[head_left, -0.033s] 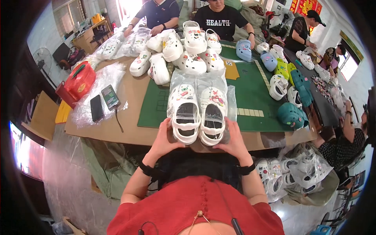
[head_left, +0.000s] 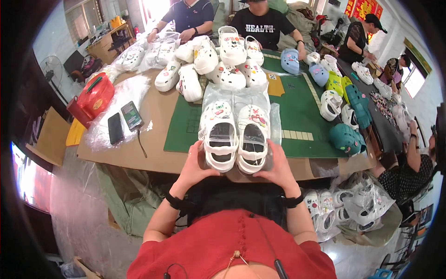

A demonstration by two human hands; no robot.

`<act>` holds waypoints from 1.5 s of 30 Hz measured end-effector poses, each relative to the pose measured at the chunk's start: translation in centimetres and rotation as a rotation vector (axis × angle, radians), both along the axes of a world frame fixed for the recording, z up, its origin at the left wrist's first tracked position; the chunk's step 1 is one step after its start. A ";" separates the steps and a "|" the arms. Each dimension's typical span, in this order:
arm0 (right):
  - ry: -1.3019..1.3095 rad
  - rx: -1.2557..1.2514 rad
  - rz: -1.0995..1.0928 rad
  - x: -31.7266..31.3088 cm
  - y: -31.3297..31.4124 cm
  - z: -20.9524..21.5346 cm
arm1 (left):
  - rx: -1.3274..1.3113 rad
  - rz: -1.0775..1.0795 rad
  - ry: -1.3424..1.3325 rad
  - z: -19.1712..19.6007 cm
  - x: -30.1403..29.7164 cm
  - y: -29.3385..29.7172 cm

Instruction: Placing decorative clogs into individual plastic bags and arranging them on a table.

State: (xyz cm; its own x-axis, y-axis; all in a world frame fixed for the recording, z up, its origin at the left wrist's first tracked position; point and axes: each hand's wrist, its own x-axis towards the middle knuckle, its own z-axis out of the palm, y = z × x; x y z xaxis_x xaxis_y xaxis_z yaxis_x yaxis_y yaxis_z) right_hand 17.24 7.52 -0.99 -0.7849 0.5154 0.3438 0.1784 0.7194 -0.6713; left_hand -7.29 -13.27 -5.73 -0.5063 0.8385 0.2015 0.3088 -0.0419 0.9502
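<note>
A pair of white clogs [head_left: 221, 151] with colourful charms on the toes lies side by side at the table's near edge, heels toward me. Clear plastic film [head_left: 275, 124] covers their toe ends and sticks out on the right. My left hand [head_left: 191, 166] grips the outer side of the left clog's heel, its thumb behind the heel. In the same way my right hand [head_left: 278, 167] holds the right clog's heel. Just beyond the toes is a heap of white clogs [head_left: 226, 76], also decorated with charms.
A green mat [head_left: 297, 109] covers part of the brown table [head_left: 160, 104]. On the left lie two phones [head_left: 131, 116], plastic bags [head_left: 109, 135] and a red container [head_left: 96, 93]. Teal clogs [head_left: 346, 139] stand right. Bagged clogs [head_left: 367, 197] sit below the table. Co-workers [head_left: 262, 23] are across it.
</note>
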 end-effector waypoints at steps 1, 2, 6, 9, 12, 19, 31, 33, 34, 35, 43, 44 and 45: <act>-0.005 -0.047 0.027 0.0 0.4 0.8 | -0.117 0.061 0.102 0.8 0.0 0.2; -0.011 -0.094 0.053 -0.1 1.0 1.5 | -0.113 0.067 0.105 1.0 -0.3 0.6; 0.161 -0.255 0.098 -0.7 2.0 4.3 | 0.039 0.063 -0.062 2.8 -1.5 1.7; 0.260 -0.359 0.087 -1.3 2.4 3.9 | 0.093 0.130 -0.047 4.6 -1.0 2.4; 0.294 -0.403 -0.098 -1.8 1.5 1.5 | -0.064 0.325 0.200 5.4 1.2 3.5; 0.312 -0.208 -0.326 -0.9 -0.6 -1.0 | -0.248 0.583 0.389 -0.4 0.7 3.2; -0.083 0.062 -0.463 -2.8 -0.5 0.5 | -0.131 0.462 0.336 3.5 2.1 6.6; -0.025 0.045 -0.493 -3.1 0.4 -0.3 | -0.108 0.462 0.301 3.5 2.1 6.7; -0.004 0.071 -0.553 -3.0 1.1 -1.0 | -0.064 0.512 0.283 2.8 1.6 6.5; 0.015 0.098 -0.613 -2.5 1.8 -1.6 | -0.021 0.560 0.263 2.1 1.2 6.4; 0.021 -0.191 -0.505 1.4 1.7 0.2 | 0.216 0.412 0.048 0.7 -1.0 3.1; 0.026 -0.192 -0.510 1.6 1.4 0.7 | 0.266 0.313 0.015 0.5 -1.6 2.3; 0.058 -0.107 -0.370 1.8 1.0 1.4 | 0.269 0.304 0.016 1.0 -1.2 2.1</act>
